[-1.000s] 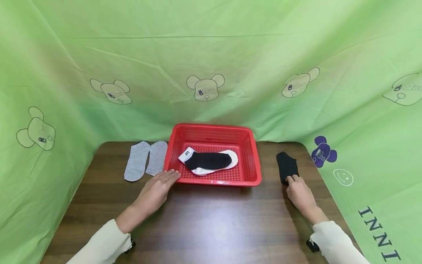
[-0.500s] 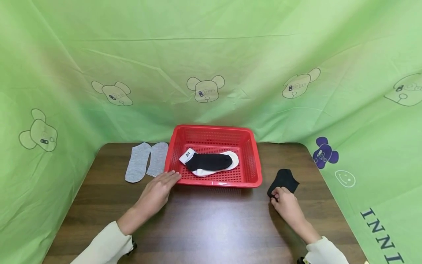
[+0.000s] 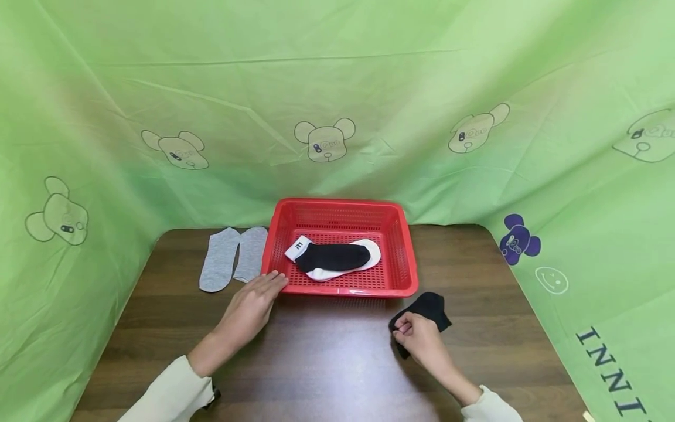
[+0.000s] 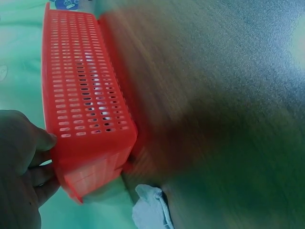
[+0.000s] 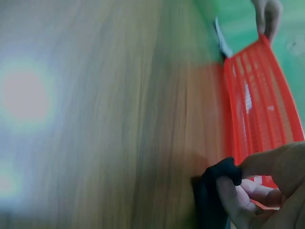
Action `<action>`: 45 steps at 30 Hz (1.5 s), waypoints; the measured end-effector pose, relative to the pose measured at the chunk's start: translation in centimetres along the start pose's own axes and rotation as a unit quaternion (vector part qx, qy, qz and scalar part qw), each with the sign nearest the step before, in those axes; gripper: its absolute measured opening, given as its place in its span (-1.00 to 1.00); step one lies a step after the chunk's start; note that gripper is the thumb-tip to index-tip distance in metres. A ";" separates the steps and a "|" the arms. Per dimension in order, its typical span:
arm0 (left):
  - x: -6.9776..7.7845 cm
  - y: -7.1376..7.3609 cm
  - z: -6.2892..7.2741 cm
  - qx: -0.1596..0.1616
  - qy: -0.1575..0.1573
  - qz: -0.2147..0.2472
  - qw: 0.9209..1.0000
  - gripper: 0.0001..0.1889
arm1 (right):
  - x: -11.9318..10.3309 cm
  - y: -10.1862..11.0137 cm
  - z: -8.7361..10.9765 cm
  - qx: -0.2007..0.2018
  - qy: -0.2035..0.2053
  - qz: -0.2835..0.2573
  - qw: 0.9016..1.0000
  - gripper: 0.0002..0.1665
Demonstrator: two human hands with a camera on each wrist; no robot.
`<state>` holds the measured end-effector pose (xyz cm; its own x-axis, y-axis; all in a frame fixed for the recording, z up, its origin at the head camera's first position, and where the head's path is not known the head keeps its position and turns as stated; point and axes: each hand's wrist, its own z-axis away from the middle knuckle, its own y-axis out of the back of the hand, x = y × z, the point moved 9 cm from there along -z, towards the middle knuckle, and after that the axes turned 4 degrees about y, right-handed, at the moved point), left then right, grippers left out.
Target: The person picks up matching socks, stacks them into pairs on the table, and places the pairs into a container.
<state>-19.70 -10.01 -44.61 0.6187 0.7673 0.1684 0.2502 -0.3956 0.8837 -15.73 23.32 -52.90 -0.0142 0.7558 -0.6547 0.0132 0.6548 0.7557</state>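
My right hand [image 3: 423,343] pinches a black sock [image 3: 429,307] at one end, in front of the basket's near right corner. In the right wrist view, the thumb and fingers squeeze a bunched fold of the sock [image 5: 212,195], part of which is hidden by the hand. At the near left corner of the red plastic basket [image 3: 411,264], my left hand [image 3: 254,300] grips the rim; the left wrist view shows the thumb on one side and fingers on the other. Inside the basket lie a black sock with a white cuff [image 3: 340,257] and a white sock [image 3: 375,253] partly under it.
Two grey socks [image 3: 220,261] lie side by side on the wooden table [image 3: 327,375], left of the basket. A green printed curtain [image 3: 237,105] surrounds the table's back and sides, close behind the basket.
My right hand has drawn the black sock from the table's right side leftward and nearer, its far end turning to the right. My left hand has stayed on the basket corner.
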 end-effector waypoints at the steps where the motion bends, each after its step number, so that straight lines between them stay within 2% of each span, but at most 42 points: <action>1: -0.1 0.0 0.0 0.001 0.004 0.001 1.000 -0.54 | -0.3 -0.6 0.0 -0.006 -0.010 -0.022 1.000 -0.83; 6: 0.0 -0.2 0.1 -0.002 0.012 0.009 1.000 -0.55 | -2.1 -3.1 0.4 -0.024 -0.035 -0.107 0.993 -0.81; 9: 0.0 -0.3 0.1 -0.005 0.019 0.013 1.000 -0.55 | -3.3 -4.5 0.4 -0.038 -0.028 -0.141 0.989 -0.77; 11: 0.0 -0.3 0.2 0.002 0.029 0.019 0.999 -0.54 | -4.2 -5.5 0.5 -0.058 -0.016 -0.177 0.982 -0.70; 14: 0.4 0.1 0.6 0.045 0.034 0.036 0.998 -0.56 | -5.6 -6.4 0.8 -0.095 0.011 -0.235 0.967 -0.57; 17: 1.9 0.8 1.0 0.112 0.004 0.066 0.992 -0.66 | -6.3 -6.5 1.1 -0.116 0.025 -0.286 0.951 -0.55; 19: 3.3 0.8 1.3 0.133 -0.021 0.085 0.987 -0.70 | -6.1 -5.7 1.0 -0.099 0.030 -0.287 0.952 -0.62; 21: 4.9 0.1 1.4 0.121 -0.035 0.102 0.987 -0.74 | -5.4 -4.4 0.8 -0.060 0.036 -0.268 0.961 -0.69; 22: 5.6 -0.6 1.4 0.099 -0.029 0.111 0.989 -0.74 | -4.9 -3.6 0.7 -0.033 0.043 -0.241 0.969 -0.71; 24: 6.9 -2.5 1.4 0.029 0.006 0.142 0.989 -0.75 | -3.7 -1.9 0.5 0.026 0.061 -0.160 0.985 -0.72; 25: 7.4 -3.6 1.4 -0.010 0.032 0.164 0.986 -0.75 | -3.1 -1.1 0.4 0.055 0.067 -0.114 0.990 -0.72; 28: 9.0 -6.9 1.8 -0.115 0.113 0.215 0.963 -0.71 | -1.4 0.8 0.1 0.120 0.080 0.001 0.990 -0.64; 30: 9.8 -8.6 1.8 -0.157 0.151 0.227 0.949 -0.69 | -0.4 1.6 -0.1 0.136 0.077 0.040 0.987 -0.56; 31: 10.1 -9.3 1.7 -0.171 0.164 0.225 0.945 -0.67 | 0.2 1.9 -0.3 0.133 0.075 0.050 0.987 -0.53; 34: 10.7 -10.8 1.0 -0.182 0.187 0.204 0.943 -0.62 | 1.3 2.2 -0.6 0.116 0.076 0.064 0.988 -0.48; 36: 10.7 -11.6 0.4 -0.186 0.207 0.199 0.940 -0.59 | 1.6 2.1 -0.8 0.101 0.087 0.072 0.988 -0.47; 39: 10.8 -12.4 -0.4 -0.174 0.218 0.197 0.940 -0.62 | 1.8 1.9 -0.9 0.088 0.101 0.078 0.988 -0.50; 41: 10.9 -12.7 -0.7 -0.162 0.210 0.188 0.946 -0.66 | 1.9 1.7 -1.0 0.076 0.103 0.077 0.989 -0.54; 45: 11.6 -12.7 -1.0 -0.132 0.172 0.136 0.967 -0.73 | 2.3 1.3 -1.2 0.043 0.082 0.061 0.994 -0.62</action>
<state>-16.47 4.42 -53.42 0.3402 0.7936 0.5045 -0.1126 -0.4982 0.8597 -16.97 25.94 -53.36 -0.1705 0.8239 -0.5405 0.1103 0.5610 0.8204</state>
